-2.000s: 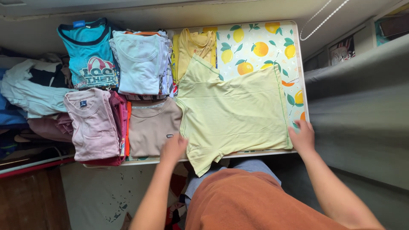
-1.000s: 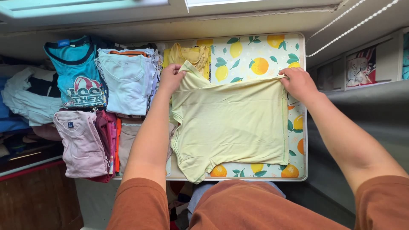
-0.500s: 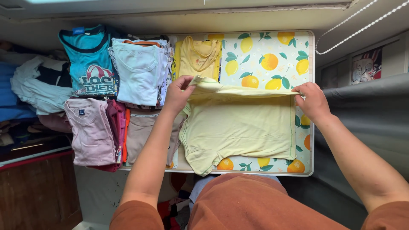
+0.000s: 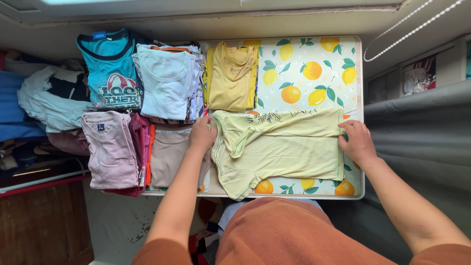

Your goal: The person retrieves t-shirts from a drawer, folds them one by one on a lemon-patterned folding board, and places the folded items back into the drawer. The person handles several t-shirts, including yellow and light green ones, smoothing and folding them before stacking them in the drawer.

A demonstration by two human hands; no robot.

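since the earlier frame the pale yellow shirt point(image 4: 284, 147) has been folded in half toward the tabletop's point(image 4: 360, 73) near edge; its ends are pinched by left hand point(image 4: 202, 133) and right hand point(image 4: 358, 142); further folds seem left.

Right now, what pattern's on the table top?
Oranges and lemons with green leaves on a pale table top; head view.

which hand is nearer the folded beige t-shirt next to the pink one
Left. The left hand rests at the right edge of the folded beige t-shirt, while the right hand is far across the pale yellow-green t-shirt, pressing its right edge.
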